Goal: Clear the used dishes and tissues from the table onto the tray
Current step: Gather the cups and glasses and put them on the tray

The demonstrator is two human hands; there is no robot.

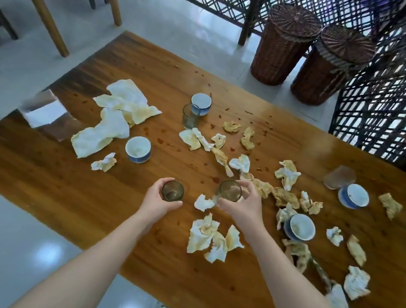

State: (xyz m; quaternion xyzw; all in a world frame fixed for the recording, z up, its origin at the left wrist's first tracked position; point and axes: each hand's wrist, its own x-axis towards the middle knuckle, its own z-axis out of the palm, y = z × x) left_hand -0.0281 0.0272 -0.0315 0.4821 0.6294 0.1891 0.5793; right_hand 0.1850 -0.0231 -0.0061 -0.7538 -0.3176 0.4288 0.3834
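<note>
A tiled floor (7,228), a lattice screen (397,93) and two wicker baskets (283,46) surround a brown wooden surface (130,222). It is littered with stained tissues (204,238), food scraps and four blue-and-white bowls (138,149). A third glass (190,116) stands upright at the far side and a fourth glass (339,177) lies tipped at the right. Step in hand: collecting glasses. The left hand (158,200) has its grip clamped round a small glass (172,191) near the front edge. The right hand (244,207) has its grip clamped round a second glass (230,190) near it. Whether either is lifted clear cannot be told. The tray is not plainly in view; dishes cut off at the right edge may mark it. Next move, by judgement: carry both glasses upright to the right, clear of the bowls.
</note>
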